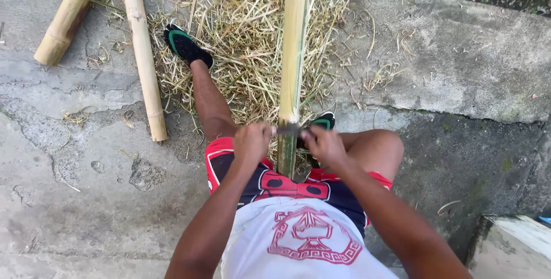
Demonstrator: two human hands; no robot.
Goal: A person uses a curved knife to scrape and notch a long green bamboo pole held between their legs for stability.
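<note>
Left hand (251, 141), right hand (325, 144) grip blade (288, 130) across bamboo pole (294, 55).

Light: even, soft daylight; bright, no glare.
Shadows: faint, diffuse, beneath bamboo pole (294, 44).
Focus: sharp centre; slight motion blur at hands.
Edges: mild wide-angle bending at the corners.

Cracked concrete ground (86, 198), daylight

Bare concrete (86, 198) lies open left; bamboo poles (143, 55) block farther.
</note>
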